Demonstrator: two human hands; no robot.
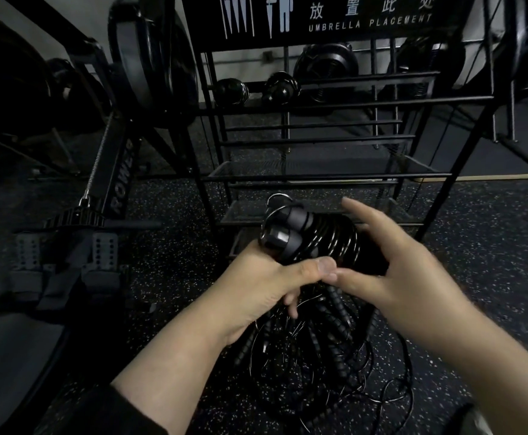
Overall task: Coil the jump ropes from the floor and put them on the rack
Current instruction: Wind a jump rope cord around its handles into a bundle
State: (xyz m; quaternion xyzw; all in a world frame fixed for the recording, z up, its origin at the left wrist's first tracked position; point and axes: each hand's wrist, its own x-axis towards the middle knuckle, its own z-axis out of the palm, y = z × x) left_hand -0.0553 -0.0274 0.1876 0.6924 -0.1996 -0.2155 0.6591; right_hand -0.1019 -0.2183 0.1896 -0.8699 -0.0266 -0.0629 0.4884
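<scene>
Lettering is running across the black sign [319, 17] at the top centre of the frame: white Chinese characters above the words "UMBRELLA PLACEMENT", with white umbrella and figure pictograms to their left. At the left, a slanted black rail of a rowing machine [121, 180] is bearing pale letters that are reading "ROWER", though the first ones are sitting in shadow.

The sign is topping a black metal rack [319, 133] built of thin square bars and mesh shelves, standing at the centre. Round black dumbbell heads [229, 91] are showing behind its upper bars.

At the centre of the frame the left hand [265, 287] is gripping a coiled jump rope [316, 243], its fingers and thumb curling round the bundle from below. The rope is glossy black cord wound in tight rings around two smooth cylindrical handles, whose rounded ends are pointing toward the upper left; the bundle's long axis is running from there toward the lower right. A thin metal ring is sticking up at the handle end. The right hand [403, 271] is hovering just right of the coil with fingers spread and loosely extended, its thumb meeting the left thumb; whether its fingers are touching the cord I cannot tell.

Below the hands, more jump ropes [328, 350] are lying in a loose tangle of ribbed handles and thin cord on the speckled black rubber floor [168, 255].
</scene>
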